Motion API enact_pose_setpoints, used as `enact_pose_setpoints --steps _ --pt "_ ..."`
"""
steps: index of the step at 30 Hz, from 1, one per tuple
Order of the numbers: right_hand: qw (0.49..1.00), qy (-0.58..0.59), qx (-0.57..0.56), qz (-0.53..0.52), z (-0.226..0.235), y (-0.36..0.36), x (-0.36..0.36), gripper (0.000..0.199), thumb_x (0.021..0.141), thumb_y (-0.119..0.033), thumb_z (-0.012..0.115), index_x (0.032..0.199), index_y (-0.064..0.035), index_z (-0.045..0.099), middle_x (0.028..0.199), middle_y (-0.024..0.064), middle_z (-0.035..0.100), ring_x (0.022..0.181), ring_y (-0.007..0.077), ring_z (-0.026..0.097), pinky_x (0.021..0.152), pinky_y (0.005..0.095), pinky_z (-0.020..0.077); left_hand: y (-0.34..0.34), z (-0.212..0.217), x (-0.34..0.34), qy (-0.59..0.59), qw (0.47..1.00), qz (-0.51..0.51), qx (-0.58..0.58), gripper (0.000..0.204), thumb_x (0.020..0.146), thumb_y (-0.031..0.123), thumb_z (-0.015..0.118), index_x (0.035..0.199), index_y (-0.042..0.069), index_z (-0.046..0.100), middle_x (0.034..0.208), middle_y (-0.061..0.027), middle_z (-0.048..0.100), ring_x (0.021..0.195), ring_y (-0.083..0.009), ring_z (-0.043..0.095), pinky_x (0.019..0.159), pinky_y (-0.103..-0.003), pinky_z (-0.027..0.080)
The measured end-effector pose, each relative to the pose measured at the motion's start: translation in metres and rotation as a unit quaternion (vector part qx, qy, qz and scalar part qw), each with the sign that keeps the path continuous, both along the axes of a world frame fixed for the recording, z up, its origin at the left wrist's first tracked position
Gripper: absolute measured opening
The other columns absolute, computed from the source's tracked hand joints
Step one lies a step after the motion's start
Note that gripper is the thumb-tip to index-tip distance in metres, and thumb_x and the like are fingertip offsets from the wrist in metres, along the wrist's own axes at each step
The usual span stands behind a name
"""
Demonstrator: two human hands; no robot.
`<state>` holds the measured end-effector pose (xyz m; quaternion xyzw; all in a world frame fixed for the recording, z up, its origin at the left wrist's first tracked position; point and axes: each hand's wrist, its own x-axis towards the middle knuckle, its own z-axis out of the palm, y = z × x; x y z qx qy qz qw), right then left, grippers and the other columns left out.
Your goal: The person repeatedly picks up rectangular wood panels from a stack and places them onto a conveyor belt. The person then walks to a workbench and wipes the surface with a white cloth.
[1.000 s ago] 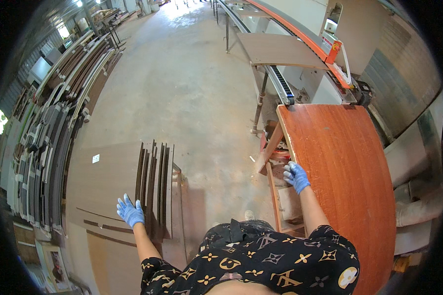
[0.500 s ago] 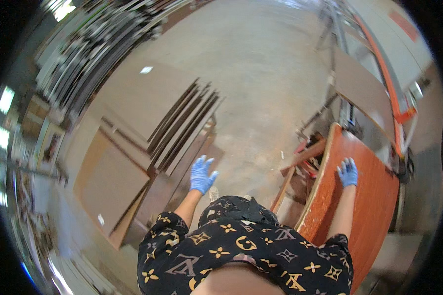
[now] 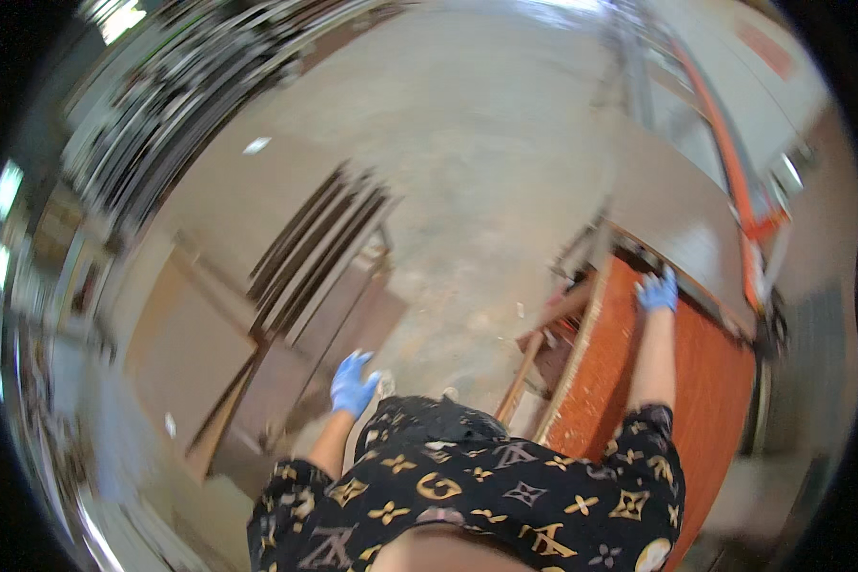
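Observation:
A large reddish-brown wooden panel (image 3: 677, 400) lies flat on a work stand at my right. My right hand (image 3: 657, 291), in a blue glove, rests on the panel's far end with the fingers curled over its edge. My left hand (image 3: 353, 383), also in a blue glove, hangs free in the air with fingers spread, holding nothing, above the concrete floor and close to a stack of brown boards (image 3: 286, 315). My patterned black shirt fills the lower middle of the view. The picture is blurred by motion.
Several thin dark boards (image 3: 319, 243) stand on edge by the flat brown sheets at my left. A grey table (image 3: 682, 214) and an orange rail of a saw machine (image 3: 734, 124) lie beyond the panel. Racks of stacked boards (image 3: 153, 124) line the far left.
The view has swung and tilted left. My right hand has slid further along the red panel to its far end. My left hand has dropped lower and nearer my body.

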<state>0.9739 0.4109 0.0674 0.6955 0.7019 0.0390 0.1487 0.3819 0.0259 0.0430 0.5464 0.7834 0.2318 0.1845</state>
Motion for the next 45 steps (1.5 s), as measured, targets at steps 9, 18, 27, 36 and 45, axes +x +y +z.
enact_pose_setpoints --steps 9,18,27,36,45 --pt "0.239 0.859 0.177 -0.416 0.024 -0.022 -0.035 0.054 0.074 -0.05 0.059 0.12 -0.0249 0.044 0.122 0.0016 0.044 0.106 0.0236 0.044 0.088 0.0452 0.0359 -0.024 -0.022 -0.002 -0.031 0.998 0.036 -0.038 0.044 0.076 0.024 0.063 0.116 0.009 0.051 0.123 -0.0121 0.047 0.114 -0.0282 0.043 0.097 -0.036 0.033" --pt "0.186 0.858 0.284 -0.385 -0.005 -0.103 -0.026 0.05 0.07 -0.047 0.066 0.107 -0.0153 0.056 0.108 0.0009 0.055 0.093 0.0181 0.051 0.078 0.033 0.0432 -0.011 -0.03 0.006 -0.098 0.995 0.009 -0.011 0.043 0.076 0.021 0.063 0.114 0.007 0.051 0.116 -0.0133 0.052 0.109 -0.0277 0.047 0.095 -0.035 0.034" --pt "0.203 0.852 0.082 -0.475 0.044 -0.302 -0.125 0.049 0.077 -0.041 0.062 0.11 -0.0061 0.052 0.107 0.0118 0.057 0.092 0.0275 0.056 0.082 0.0401 0.0452 0.034 -0.023 0.056 -0.285 0.927 -0.192 -0.148 0.051 0.077 0.034 0.063 0.119 0.008 0.047 0.118 -0.0146 0.05 0.109 -0.0276 0.049 0.092 -0.036 0.038" --pt "0.685 0.491 0.356 -0.403 0.056 -0.463 -0.075 0.041 0.074 -0.027 0.063 0.106 -0.0027 0.055 0.097 0.0118 0.059 0.088 0.0195 0.055 0.084 0.0296 0.0414 0.044 -0.055 0.121 -0.727 0.551 -0.043 -0.408 0.052 0.076 0.039 0.064 0.114 0.008 0.049 0.115 -0.0125 0.052 0.103 -0.0217 0.052 0.085 -0.036 0.047" --pt "0.627 0.384 0.331 -0.591 0.03 -0.576 -0.047 0.071 0.073 -0.034 0.066 0.129 -0.0018 0.036 0.125 0.0143 0.045 0.111 0.0263 0.046 0.092 0.0372 0.0383 0.023 0.042 0.055 -0.666 0.699 -0.048 -0.255 0.055 0.077 0.037 0.061 0.118 0.005 0.046 0.105 -0.0079 0.057 0.095 -0.0221 0.056 0.076 -0.035 0.049"
